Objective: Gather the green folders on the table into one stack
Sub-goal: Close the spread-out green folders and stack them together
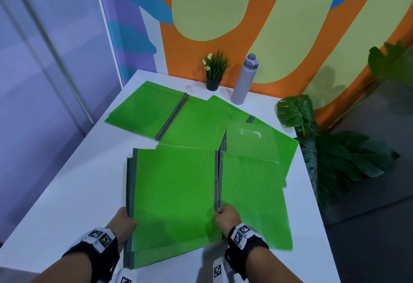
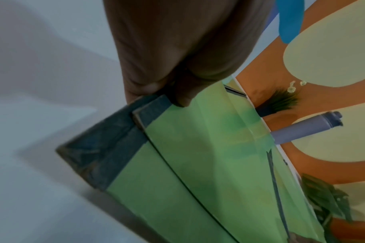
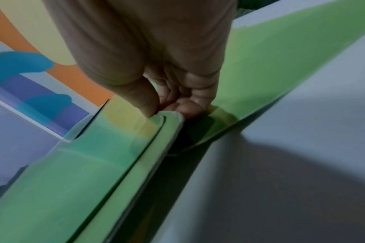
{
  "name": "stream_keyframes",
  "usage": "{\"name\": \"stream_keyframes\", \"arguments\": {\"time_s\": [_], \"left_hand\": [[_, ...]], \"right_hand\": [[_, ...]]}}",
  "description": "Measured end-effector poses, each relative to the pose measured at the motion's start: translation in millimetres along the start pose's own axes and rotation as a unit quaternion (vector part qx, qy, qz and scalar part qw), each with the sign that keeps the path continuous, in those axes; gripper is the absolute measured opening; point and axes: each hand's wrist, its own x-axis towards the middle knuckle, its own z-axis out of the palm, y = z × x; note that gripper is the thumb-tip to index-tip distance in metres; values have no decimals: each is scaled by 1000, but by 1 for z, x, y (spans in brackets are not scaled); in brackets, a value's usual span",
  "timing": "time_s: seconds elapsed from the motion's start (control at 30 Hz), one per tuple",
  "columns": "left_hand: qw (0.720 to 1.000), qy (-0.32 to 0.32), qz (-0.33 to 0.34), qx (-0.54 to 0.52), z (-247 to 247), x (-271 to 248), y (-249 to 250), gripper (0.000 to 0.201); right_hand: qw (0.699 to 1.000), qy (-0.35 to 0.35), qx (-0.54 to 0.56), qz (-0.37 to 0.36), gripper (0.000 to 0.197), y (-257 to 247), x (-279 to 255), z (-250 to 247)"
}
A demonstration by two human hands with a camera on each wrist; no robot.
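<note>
Head view: both hands grip stacked folders, spines running away from person

Folders spread over the table; behind them, by the wall, plant left of bottle

A potted plant stands beside a lilac bottle against the wall.

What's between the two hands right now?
Head view: the green folders being gathered span the whole gap. The left hand grips their grey-taped spine edge; the right hand pinches the opposite edge, beside another folder lying on the white table.
</note>
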Motion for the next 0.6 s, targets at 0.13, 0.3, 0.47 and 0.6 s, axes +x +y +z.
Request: {"name": "stream_keyframes", "arguments": {"time_s": [0.13,0.3,0.47,0.6], "left_hand": [[994,-37,27,-103,-5,-8,18,29],[982,-6,79,-170,-41,-14,44,27],[964,82,164,-195,-65,-26,73,28],[952,24,184,-241,-43,-49,96,34]], "right_hand": [[996,0,94,10,18,-4,4,-27],[969,146,198,-35,21,-24,-13,-99],[904,314,203,-208,15,-67,-55,-160],[897,293,107,-313,9,-102,-79,-153]]}}
